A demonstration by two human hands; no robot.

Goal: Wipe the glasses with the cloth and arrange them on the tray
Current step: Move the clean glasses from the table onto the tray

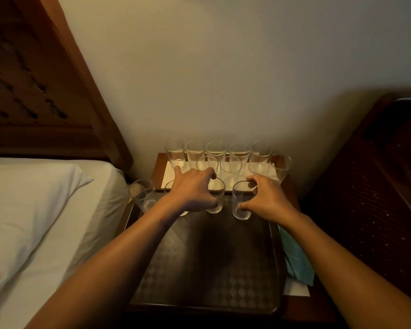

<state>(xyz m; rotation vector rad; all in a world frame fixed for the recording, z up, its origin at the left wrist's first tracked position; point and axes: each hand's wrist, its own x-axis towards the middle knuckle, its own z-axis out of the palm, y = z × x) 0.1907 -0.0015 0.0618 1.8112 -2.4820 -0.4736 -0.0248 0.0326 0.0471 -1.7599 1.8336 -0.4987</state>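
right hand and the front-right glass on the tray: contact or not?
Touching. Head view: the right hand wraps the glass, with the thumb against its lower wall and the fingers curled over the rim.

Clear glasses (239, 195) stand upright on dark tray (207, 257), teal cloth (297, 260) beside.

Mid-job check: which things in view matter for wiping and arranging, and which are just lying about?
Job: left glass in left hand; right glass in right hand; other glasses; tray; cloth.
Lying about: bed; headboard.
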